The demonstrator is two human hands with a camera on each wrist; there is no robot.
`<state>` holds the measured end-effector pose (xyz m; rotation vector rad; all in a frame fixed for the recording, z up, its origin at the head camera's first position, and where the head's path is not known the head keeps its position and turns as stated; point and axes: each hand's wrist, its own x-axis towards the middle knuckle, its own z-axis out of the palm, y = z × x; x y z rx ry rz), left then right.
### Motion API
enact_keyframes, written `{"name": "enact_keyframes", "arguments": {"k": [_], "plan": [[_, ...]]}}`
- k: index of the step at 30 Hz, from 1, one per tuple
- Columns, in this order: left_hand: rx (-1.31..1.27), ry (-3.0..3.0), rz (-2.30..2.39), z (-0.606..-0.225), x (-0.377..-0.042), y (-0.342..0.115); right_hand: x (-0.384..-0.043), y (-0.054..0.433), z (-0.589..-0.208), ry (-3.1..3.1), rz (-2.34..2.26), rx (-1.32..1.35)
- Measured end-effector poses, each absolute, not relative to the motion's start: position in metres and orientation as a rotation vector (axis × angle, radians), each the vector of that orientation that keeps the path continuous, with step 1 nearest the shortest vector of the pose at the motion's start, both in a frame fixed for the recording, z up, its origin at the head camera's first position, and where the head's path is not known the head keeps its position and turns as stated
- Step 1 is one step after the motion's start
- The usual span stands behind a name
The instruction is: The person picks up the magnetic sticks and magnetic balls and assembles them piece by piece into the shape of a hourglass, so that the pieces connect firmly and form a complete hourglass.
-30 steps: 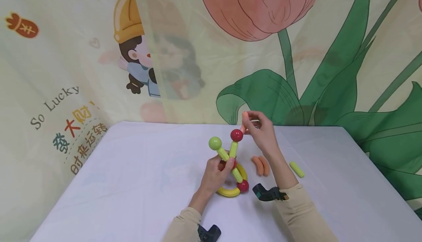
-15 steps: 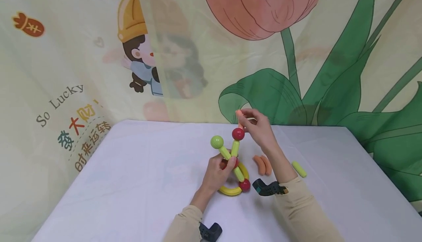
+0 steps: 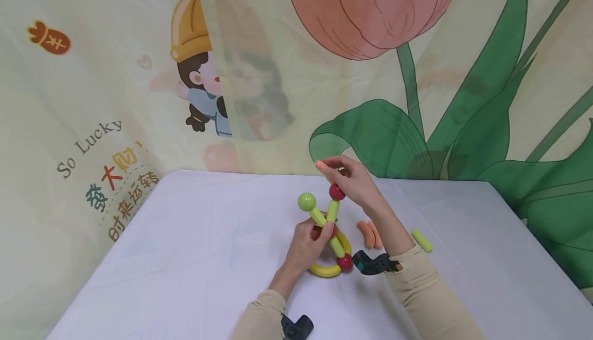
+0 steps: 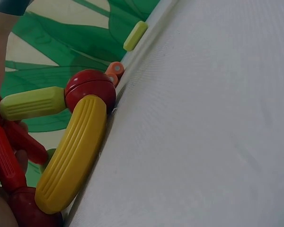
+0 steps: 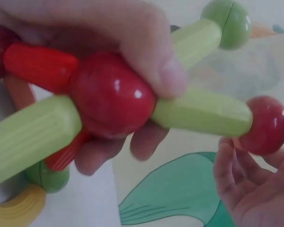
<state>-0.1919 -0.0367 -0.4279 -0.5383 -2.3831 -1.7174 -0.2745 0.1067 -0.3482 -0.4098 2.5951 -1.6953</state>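
Observation:
My left hand (image 3: 303,247) grips a construction of magnetic rods and balls around its middle red ball (image 5: 111,94). Light green rods (image 3: 333,210) fan upward from there, one ending in a green ball (image 3: 306,201), the other in a red ball (image 3: 336,192). Curved yellow rods (image 4: 73,156) and more red balls (image 4: 90,90) form the base. At the upper red ball, my right hand (image 3: 354,180) pinches an orange rod (image 3: 320,165) that leans to the left; fingers hide its lower end, so contact with the ball cannot be told. Red rods (image 5: 40,66) sit under the left hand.
Two curved orange rods (image 3: 367,235) lie side by side on the white-covered table (image 3: 208,257), just left of the right forearm. Beyond that forearm lies a loose light green rod (image 3: 422,240). A printed cloth (image 3: 259,159) hangs behind the table.
My right hand has brought the orange rod leftward over the upper red ball, and the rod's top now tips further left. The left hand keeps its grip with little movement.

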Motion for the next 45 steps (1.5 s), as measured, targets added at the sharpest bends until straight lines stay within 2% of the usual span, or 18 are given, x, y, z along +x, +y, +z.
{"name": "enact_keyframes", "arguments": {"k": [12,29,40,45], "plan": [[-0.552,-2.376,-1.721,-0.426,-0.191,-0.037,-0.269,0.102,-0.347,2.503,-1.681,-0.602],[-0.565,-2.376,-1.717,-0.426,-0.192,-0.036,-0.270,0.106,-0.355,2.440,-1.673,-0.647],[-0.554,-2.387,-1.722,-0.424,-0.191,-0.038,-0.272,0.110,-0.358,2.386,-1.646,-0.825],[-0.566,-2.388,-1.732,-0.425,-0.192,-0.038,-0.274,0.111,-0.358,2.394,-1.646,-0.825]]}}
